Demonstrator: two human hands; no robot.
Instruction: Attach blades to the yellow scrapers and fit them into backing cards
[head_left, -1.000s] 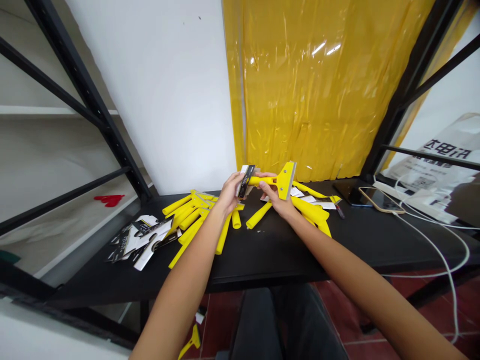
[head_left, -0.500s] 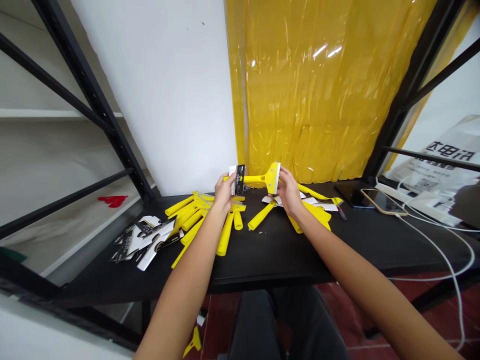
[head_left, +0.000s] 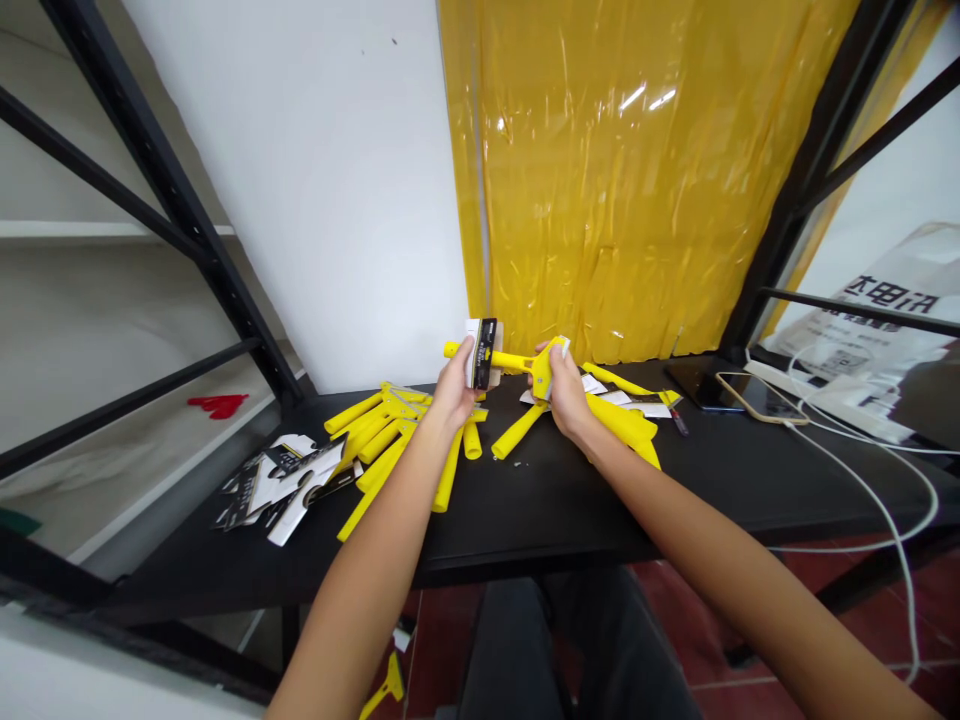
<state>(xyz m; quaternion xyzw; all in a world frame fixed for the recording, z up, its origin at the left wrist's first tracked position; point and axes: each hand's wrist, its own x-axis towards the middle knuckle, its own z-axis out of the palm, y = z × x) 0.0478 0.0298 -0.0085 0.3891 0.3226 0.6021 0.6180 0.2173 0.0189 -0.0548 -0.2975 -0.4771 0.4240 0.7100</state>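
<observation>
Held level above the table is a yellow scraper (head_left: 512, 361), its handle end to the left and its wide head to the right. A black-and-white card sleeve (head_left: 485, 353) sits around the handle. My left hand (head_left: 454, 385) is closed on this sleeve, with the handle's end poking out beyond it. My right hand (head_left: 564, 392) grips the scraper's head, fingers wrapped round it. Below my left hand lies a pile of yellow scrapers (head_left: 382, 425). More yellow scrapers with card sleeves on them (head_left: 622, 420) lie beneath and right of my right hand.
Loose card sleeves (head_left: 289, 485) are heaped at the left of the black table (head_left: 510, 525). A phone (head_left: 757, 397), a dark tablet-like device (head_left: 701, 385) and white cables (head_left: 874, 500) are at the right. Black rack posts (head_left: 217, 270) flank the table. Another scraper (head_left: 390, 682) lies on the floor.
My right hand has gone from touching the scraper's blade edge to gripping round its head. The sleeve remains on the handle in my left hand. The view has shifted slightly.
</observation>
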